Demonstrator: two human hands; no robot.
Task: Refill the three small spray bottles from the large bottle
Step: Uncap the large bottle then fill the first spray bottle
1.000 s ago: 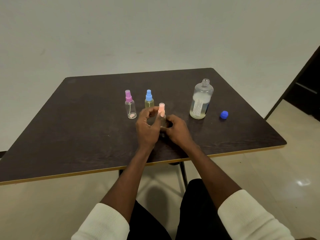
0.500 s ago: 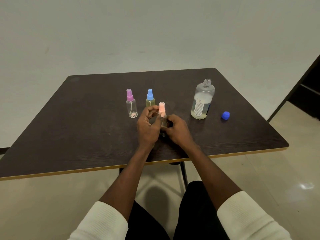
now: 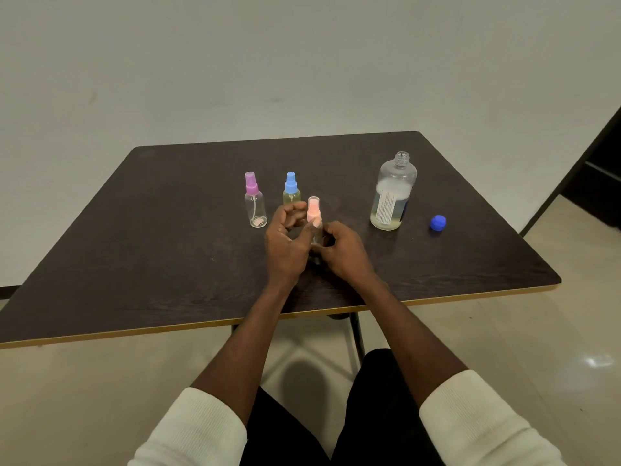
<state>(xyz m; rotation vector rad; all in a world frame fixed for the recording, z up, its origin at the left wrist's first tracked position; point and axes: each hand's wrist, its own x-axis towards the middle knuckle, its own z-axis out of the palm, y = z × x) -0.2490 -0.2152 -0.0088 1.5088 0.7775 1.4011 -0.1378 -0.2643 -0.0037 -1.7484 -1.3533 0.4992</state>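
Nearest the camera, two white sleeves (image 3: 470, 415) frame dark trousers, and both bare forearms reach out over the yellow-edged front rim of the dark tabletop (image 3: 134, 264). Out at the middle of it the hands meet around the peach-capped spray bottle (image 3: 313, 211), which stands upright between them: the right hand (image 3: 342, 250) has its grip curled round the clear lower body, holding it steady, while the left hand (image 3: 285, 243) has its grip up at the peach spray head, thumb against the collar and fingers arched behind the cap, pinching it. Just beyond the left hand, the blue-capped spray bottle (image 3: 291, 190) stands upright with yellowish liquid in it, and beside that, further left, the pink-capped spray bottle (image 3: 254, 203) stands looking nearly empty, its dip tube curling along the bottom. Off to the right, well apart from the hands, the large bottle (image 3: 392, 193) stands uncapped, its bare neck threads showing, a label on its side and pale liquid partway up. Its blue cap (image 3: 438, 223) lies on the tabletop near it, further right. Behind everything, a plain pale wall (image 3: 302, 62)
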